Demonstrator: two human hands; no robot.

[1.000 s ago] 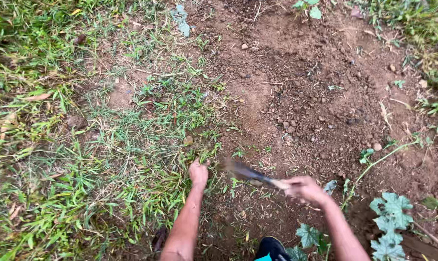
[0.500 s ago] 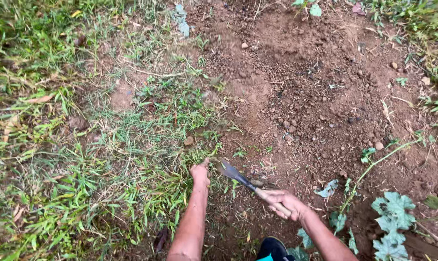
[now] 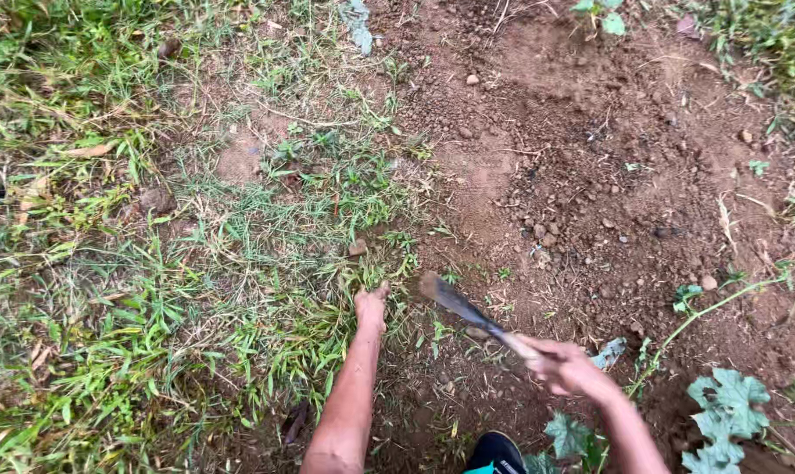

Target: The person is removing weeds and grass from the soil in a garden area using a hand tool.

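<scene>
Down in the lower middle of the frame, the right hand (image 3: 569,369) is closed around the handle of a small hoe (image 3: 468,312). The fingers are wrapped tight on the wood, so the grip is clamped on the tool. The long axis of the hoe runs from this hand up and to the left, and the dark blade (image 3: 437,288) ends just right of the left hand (image 3: 371,307), near it but not touching.

The left hand lies at the edge of the grass (image 3: 239,263), its fingers curled down into a tuft. It seems shut on the grass blades, though I cannot tell how firmly, because the fingertips are hidden in the green. Of the two hands the left one is nearer to the grass; the blade comes from the right side, over the bare soil (image 3: 590,175).

The soil fills the upper right and the middle right of the frame, brown and loose, with small stones. The grass covers the whole left half. At the lower right grows a plant with broad lobed leaves (image 3: 722,412), and a thin green stem runs from it up to the right. At the bottom edge, between the two arms, a dark shoe (image 3: 496,452) shows. No package, label or sign is visible anywhere.
</scene>
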